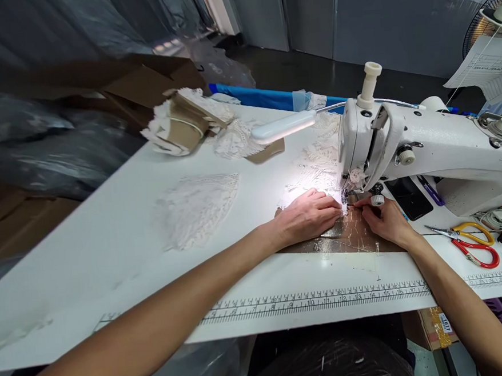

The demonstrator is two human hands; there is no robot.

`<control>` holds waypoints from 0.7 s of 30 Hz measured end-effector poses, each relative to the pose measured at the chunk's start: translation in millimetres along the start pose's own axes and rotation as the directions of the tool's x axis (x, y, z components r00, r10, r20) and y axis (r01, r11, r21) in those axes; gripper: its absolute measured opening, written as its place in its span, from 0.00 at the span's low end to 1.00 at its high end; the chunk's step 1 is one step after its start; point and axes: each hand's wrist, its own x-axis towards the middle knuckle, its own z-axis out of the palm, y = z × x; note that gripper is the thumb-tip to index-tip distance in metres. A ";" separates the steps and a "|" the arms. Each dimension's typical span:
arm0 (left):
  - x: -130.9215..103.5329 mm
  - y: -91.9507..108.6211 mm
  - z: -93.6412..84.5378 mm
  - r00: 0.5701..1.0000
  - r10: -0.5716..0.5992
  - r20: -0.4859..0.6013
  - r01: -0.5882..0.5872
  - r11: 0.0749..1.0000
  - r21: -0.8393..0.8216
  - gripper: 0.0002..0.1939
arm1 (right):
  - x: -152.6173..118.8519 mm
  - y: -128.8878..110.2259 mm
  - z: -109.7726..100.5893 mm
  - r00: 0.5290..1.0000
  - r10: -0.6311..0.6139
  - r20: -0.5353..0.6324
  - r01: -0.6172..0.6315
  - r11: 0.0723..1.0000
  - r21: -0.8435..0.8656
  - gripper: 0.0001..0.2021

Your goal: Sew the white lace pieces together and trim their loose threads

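Observation:
My left hand (311, 215) lies palm down with fingers stretched out, just left of the sewing machine's needle and presser foot (344, 198). It presses on white lace (314, 178) that runs back under the machine's lamp. To the right of the presser foot is my right hand (382, 219), its fingers drawn together close to the needle. Something thin and dark shows at those fingertips, too small to name. Under both hands spreads the machine's brownish, shiny bed plate (357, 238).
A fan-shaped lace piece (201, 208) lies left on the white table (121, 243). Behind it sit lace bundles with cardboard (186, 124). The white lamp (283, 127) juts from the sewing machine (445, 140). At right are scissors (473, 241) and a black phone (410, 198).

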 end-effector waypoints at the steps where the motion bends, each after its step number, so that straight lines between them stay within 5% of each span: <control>1: -0.5 -0.1 0.3 1.000 -0.004 -0.006 0.004 1.000 -0.007 0.15 | -1.8 1.1 3.1 0.999 -0.031 -0.010 0.031 0.999 -0.025 0.13; 12: 3.3 6.8 -2.6 0.983 -0.003 -0.183 0.007 1.000 0.023 0.13 | -7.1 -2.9 0.5 0.995 -0.091 0.041 0.095 0.991 -0.091 0.15; 21: 1.2 3.7 5.2 0.994 0.026 -0.106 -0.022 0.999 0.038 0.12 | -5.5 1.2 -7.3 0.987 -0.158 -0.028 0.156 0.986 -0.062 0.12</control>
